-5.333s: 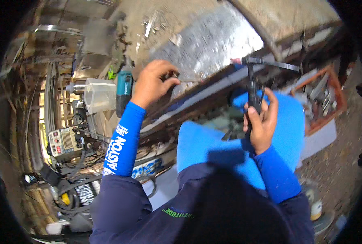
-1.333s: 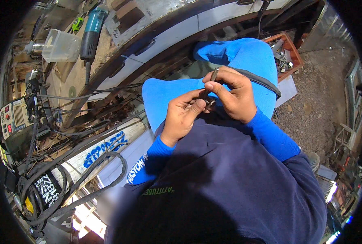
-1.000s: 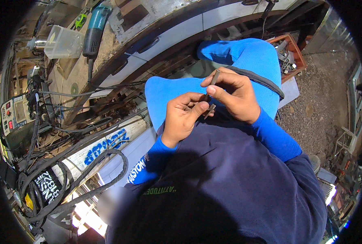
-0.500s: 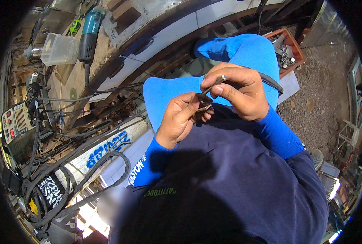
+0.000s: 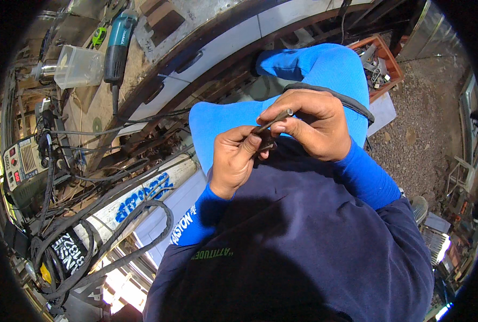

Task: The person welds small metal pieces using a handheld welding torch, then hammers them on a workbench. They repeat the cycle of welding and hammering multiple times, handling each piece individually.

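A thin metal rod (image 5: 275, 120) slants between my two hands above my lap, its round bright end pointing up to the right. The thumb and fingers of my right hand (image 5: 320, 129) pinch it. My left hand (image 5: 232, 160) is closed round a small dark metal piece (image 5: 268, 140), its thumb pressed on top. The rod's lower end meets that piece or lies right beside it; fingers hide the exact contact. Most of the dark piece is covered by my hands.
A teal and black angle grinder (image 5: 120, 47) and a clear plastic container (image 5: 79, 66) lie on the bench to the left. Below them are a welding machine (image 5: 25, 161), tangled black cables (image 5: 88, 268) and a white cylinder (image 5: 142, 196). An orange crate (image 5: 393, 72) of metal scraps stands far right.
The rod has tipped flatter and its bright end has shifted slightly left and down. My hands have come a little closer together, covering more of the dark piece.
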Motion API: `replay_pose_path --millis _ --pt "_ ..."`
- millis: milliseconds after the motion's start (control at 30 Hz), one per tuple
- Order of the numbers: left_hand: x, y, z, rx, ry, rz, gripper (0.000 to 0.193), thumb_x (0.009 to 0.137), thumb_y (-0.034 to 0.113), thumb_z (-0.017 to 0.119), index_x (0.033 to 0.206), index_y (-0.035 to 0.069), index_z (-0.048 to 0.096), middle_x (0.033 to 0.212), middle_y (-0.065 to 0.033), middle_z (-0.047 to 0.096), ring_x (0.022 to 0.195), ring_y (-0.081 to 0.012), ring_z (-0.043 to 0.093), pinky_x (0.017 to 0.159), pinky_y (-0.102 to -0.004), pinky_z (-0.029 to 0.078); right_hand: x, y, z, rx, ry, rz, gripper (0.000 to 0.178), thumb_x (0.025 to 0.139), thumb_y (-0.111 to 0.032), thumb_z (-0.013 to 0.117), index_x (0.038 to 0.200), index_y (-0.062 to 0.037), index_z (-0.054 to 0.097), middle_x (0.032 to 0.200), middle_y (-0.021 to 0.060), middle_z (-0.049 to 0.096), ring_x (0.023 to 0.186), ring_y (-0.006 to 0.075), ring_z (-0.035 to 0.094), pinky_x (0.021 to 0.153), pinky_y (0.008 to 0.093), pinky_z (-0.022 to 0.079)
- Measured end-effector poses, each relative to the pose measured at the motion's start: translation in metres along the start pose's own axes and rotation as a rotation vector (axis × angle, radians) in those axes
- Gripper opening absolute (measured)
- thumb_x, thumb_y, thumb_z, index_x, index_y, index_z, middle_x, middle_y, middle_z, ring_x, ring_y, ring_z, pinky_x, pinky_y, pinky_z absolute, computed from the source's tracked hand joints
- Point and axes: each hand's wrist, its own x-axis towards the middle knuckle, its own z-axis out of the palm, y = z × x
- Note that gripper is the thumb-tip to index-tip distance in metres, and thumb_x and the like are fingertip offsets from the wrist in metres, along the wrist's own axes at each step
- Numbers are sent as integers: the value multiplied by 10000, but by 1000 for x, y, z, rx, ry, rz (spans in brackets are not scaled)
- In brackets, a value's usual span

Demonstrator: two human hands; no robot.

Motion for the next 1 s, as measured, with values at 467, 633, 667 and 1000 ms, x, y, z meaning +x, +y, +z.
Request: replay_pose_path --millis 467,633,667,1000 --pt "1 -10 -1 55 26 78 293 1080 259 736 1227 13 792 980 -82 759 809 -164 681 692 -279 530 -1 -2 8 -79 59 -27 129 946 -33 782 1068 2 808 967 131 802 852 211 766 766 324 591" --pt "2 -17 -6 16 31 66 380 1090 335 723 1208 -22 780 1017 -91 796 827 -133 693 721 -271 546 1 0 12 -200 3 -158 167 907 -18 795 1072 -9 811 950 133 791 845 291 762 749 354 588" --pt "2 -21 -7 -6 22 73 379 1090 338 723 1195 -22 781 1017 -86 794 840 -131 694 727 -270 544 2 0 14 -209 -16 -168 178 901 -21 804 1078 -9 812 949 134 789 847 294 761 751 356 587" --pt "6 -20 -13 -77 -166 71 324 1084 284 746 1157 -29 783 1055 -88 803 957 -147 734 867 -313 587 3 -18 22 -126 -64 -228 272 877 -48 871 1130 17 795 1055 154 777 910 294 751 797 367 585"
